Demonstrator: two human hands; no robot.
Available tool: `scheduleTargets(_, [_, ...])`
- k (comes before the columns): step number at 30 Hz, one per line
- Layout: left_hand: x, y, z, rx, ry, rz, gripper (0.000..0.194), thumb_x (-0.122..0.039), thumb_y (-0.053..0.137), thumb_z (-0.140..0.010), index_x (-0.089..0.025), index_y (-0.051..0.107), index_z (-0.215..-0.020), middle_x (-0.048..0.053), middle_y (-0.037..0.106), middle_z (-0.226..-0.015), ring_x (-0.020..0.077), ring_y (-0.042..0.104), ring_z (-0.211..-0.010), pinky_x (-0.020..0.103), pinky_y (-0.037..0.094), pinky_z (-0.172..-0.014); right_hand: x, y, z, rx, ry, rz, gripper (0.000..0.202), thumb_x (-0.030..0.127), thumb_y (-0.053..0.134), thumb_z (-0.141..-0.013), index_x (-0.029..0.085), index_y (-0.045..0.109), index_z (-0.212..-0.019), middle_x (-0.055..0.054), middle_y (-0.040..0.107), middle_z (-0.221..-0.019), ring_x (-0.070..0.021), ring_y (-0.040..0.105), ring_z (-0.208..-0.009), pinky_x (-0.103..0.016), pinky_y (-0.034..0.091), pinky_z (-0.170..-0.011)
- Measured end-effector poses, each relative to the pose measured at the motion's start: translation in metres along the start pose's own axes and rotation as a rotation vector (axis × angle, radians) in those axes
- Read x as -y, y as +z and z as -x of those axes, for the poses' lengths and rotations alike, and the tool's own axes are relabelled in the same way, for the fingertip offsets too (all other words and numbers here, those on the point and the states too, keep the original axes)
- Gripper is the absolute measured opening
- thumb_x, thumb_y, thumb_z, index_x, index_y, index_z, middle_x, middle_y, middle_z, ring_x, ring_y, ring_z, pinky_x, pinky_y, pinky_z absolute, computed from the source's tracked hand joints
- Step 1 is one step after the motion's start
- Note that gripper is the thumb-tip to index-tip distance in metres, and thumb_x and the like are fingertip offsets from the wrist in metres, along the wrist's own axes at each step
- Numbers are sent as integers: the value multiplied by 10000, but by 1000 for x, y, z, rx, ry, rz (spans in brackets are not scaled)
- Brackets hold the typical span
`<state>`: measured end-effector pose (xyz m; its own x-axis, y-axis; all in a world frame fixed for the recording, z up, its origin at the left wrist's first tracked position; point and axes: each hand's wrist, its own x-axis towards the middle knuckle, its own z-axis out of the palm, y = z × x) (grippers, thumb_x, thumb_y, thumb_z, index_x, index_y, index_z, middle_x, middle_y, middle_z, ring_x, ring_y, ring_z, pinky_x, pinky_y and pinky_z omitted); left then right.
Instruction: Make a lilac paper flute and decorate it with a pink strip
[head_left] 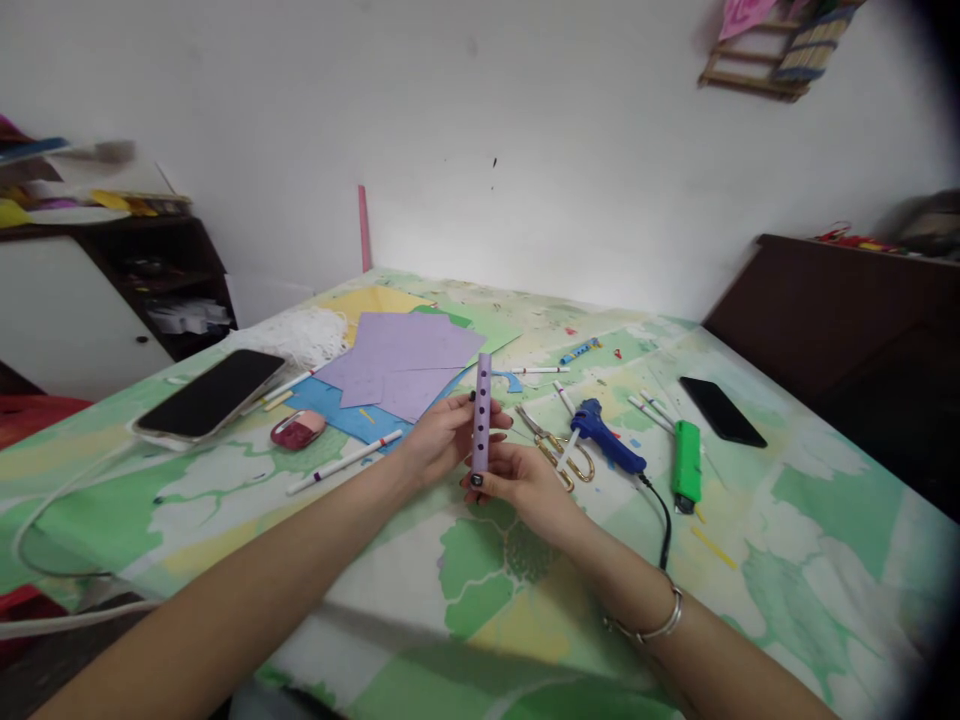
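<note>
Purple tube point(481, 434) between both hands point(534, 487)

A head-worn camera looks forward, down across the table point(382, 575).

A 2-handed hold on the slim lilac tube with dark dots point(481, 418): left hand point(448, 432) higher, right hand point(531, 488) at the lower end! Gold-handled metal scissors point(553, 443) and a blue plastic glue gun point(609, 440) lie right, lilac paper sheets point(416, 345) beyond.

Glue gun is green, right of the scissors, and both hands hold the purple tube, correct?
Not green: the head view shows a blue glue gun right of the scissors; the left hand and right hand hold the purple tube.
</note>
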<state>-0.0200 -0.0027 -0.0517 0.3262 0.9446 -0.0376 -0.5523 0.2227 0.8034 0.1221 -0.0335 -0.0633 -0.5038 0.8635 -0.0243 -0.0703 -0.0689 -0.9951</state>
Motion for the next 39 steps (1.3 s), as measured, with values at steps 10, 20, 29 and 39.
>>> scheduleTargets(10, [2, 3, 4, 79, 210, -334, 347, -453, 558, -843, -116, 610, -903, -16, 521, -627, 62, 485, -511, 171, 361, -462, 7, -12, 1, -178, -35, 264, 273, 376, 712, -673, 143, 653, -803, -38, 658, -636, -157, 614, -516, -285, 483, -508])
scheduleTargets(20, [5, 8, 11, 298, 185, -674, 395, -511, 423, -888, -133, 537, -881, -43, 452, -602, 57, 422, -443, 199, 367, -452, 38, -29, 7, -430, -377, 32, 306, 371, 724, -690, 190, 687, -933, -36, 677, -787, -100, 548, -536, -250, 424, -490])
scheduleTargets(29, [10, 12, 17, 331, 181, -769, 397, -494, 382, -911, -134, 546, -881, -25, 455, -610, 66, 396, -467, 200, 341, -458, 34, -29, 10, -478, -372, 32, 197, 324, 747, -667, 182, 731, -803, -17, 645, -596, -128, 544, -536, -277, 435, -515])
scheduleTargets(39, [14, 16, 20, 394, -13, -631, 353, -472, 465, -881, -152, 553, -1000, 18, 569, -727, 95, 547, -512, 195, 374, -435, 33, -38, 5, -539, -355, -35, 210, 356, 761, -648, 170, 695, -720, 9, 582, -537, -88, 467, -473, -235, 360, -451])
